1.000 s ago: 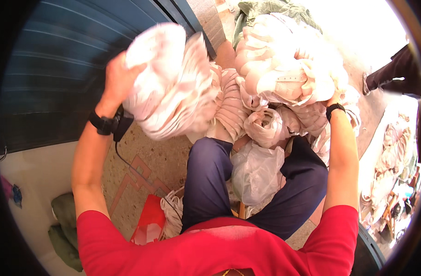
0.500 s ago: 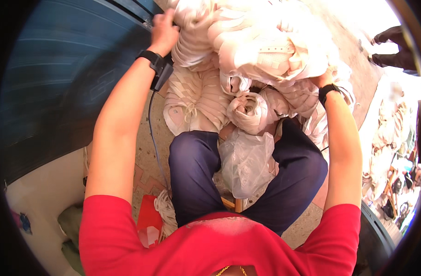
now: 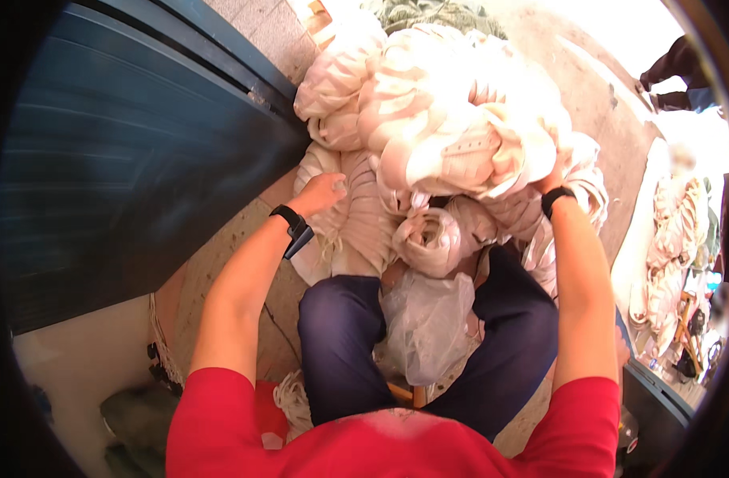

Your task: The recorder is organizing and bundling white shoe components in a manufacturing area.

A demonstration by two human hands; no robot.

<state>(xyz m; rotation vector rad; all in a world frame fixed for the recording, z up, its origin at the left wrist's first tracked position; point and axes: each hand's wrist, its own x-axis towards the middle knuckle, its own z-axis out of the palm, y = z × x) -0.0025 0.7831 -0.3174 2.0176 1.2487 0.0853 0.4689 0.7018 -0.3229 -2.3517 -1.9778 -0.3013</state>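
A: Where is the left hand [image 3: 320,195] held?

B: It is held half-curled at the ridged, pale pink bundle of layered, fabric-like pieces [image 3: 368,219]; whether anything is gripped cannot be told.

A: And the right hand [image 3: 556,174]?

B: It is placed at the lower right edge of the large, cream-pink heap of folded, fabric-like pieces [image 3: 452,103]. Its fingers are partly hidden, so its grip cannot be told either.

A: How is the heap placed?

B: It is piled beyond the navy-trousered knees [image 3: 336,315], behind a pale, rolled-up coil [image 3: 440,251]. Between the knees, a crumpled, translucent plastic bag [image 3: 428,327] is seen.
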